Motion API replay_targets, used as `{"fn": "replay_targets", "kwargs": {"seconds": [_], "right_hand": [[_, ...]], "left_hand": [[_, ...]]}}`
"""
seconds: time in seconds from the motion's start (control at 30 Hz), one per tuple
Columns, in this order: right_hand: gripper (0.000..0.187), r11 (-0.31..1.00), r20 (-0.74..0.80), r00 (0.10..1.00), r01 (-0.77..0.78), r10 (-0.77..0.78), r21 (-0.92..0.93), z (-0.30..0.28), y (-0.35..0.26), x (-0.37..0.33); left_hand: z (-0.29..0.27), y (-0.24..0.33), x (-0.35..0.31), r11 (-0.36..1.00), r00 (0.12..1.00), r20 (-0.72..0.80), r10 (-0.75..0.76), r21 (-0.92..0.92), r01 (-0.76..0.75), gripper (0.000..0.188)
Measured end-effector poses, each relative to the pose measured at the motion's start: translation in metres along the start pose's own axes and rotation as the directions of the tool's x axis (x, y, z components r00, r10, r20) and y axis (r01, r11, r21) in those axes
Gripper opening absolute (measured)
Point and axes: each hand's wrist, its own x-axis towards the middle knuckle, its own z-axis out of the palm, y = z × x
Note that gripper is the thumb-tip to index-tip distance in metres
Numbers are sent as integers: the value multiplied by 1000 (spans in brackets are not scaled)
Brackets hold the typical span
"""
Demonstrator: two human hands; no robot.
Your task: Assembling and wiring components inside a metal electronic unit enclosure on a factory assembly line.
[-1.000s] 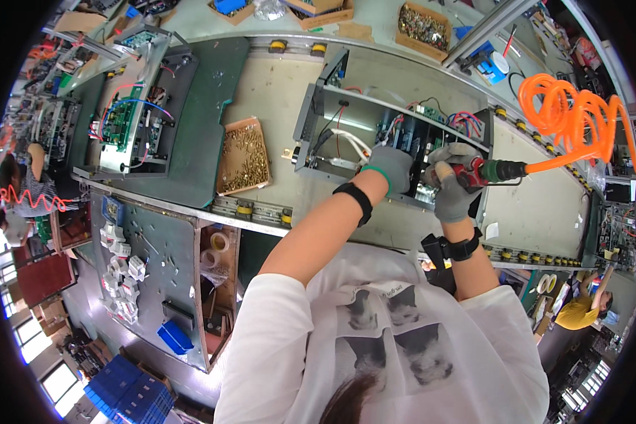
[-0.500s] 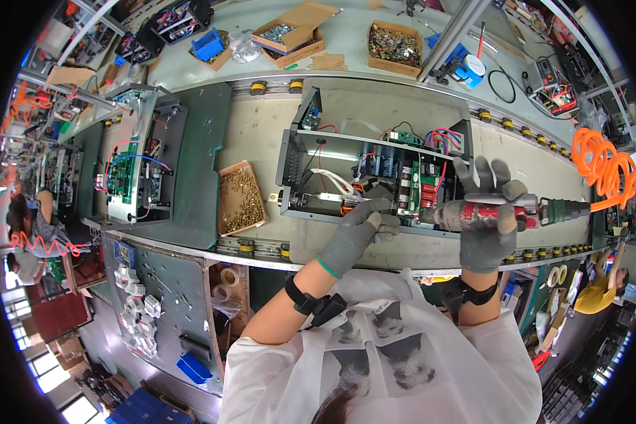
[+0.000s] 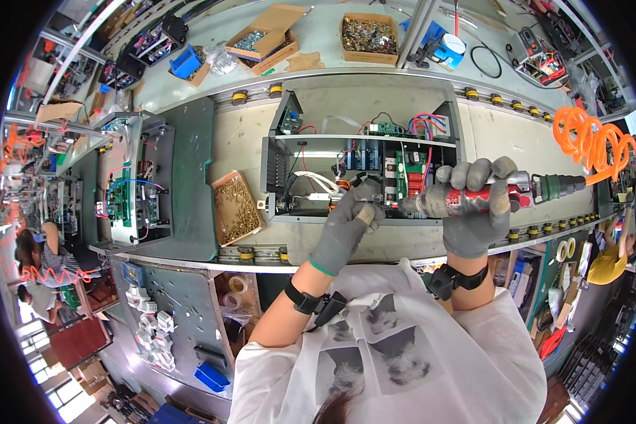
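Note:
A grey metal chassis [image 3: 331,144] lies in front of me, with circuit boards, red parts [image 3: 415,184] and coloured wires inside. My right hand [image 3: 475,230], in a grey glove, is wrapped round a red and grey air screwdriver [image 3: 468,203]. The tool lies level, its front end pointing left over the chassis's near edge. An orange coiled air hose [image 3: 578,141] leads off its back end. My left hand [image 3: 340,230], also gloved, is at the near side of the chassis by the tool's front end. Its fingers are pinched together; whatever they hold is hidden.
Left of the chassis stands a cardboard tray [image 3: 259,220] of brass-coloured screws. Farther left, another open chassis [image 3: 124,177] sits on a dark green board [image 3: 191,148]. Boxes of small hardware [image 3: 369,39] stand on the far bench. Yellow-and-black rollers [image 3: 246,254] line the conveyor's edges.
The right hand's fingers, stretched out before, have closed round the air screwdriver. The left hand stays pinched near the tool's front end. The whole view has shifted slightly.

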Motion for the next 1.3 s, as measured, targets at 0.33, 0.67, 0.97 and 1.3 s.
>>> {"fn": "replay_targets", "kwargs": {"seconds": [0.33, 0.67, 0.97, 1.3], "right_hand": [[18, 993, 31, 997, -74, 72, 93, -6, -1, 0], [17, 992, -43, 997, -51, 57, 117, -8, -7, 0], [16, 988, -58, 998, -29, 38, 151, -13, -7, -1], [19, 994, -150, 988, -7, 23, 108, -19, -19, 3]], "left_hand": [[2, 8, -8, 989, 999, 11, -42, 140, 40, 32], [26, 19, -15, 924, 996, -69, 65, 382, -34, 37], [34, 19, -12, 958, 983, -156, -97, 253, 134, 42], [-5, 17, 8, 715, 887, -314, 338, 698, -26, 40]]}}
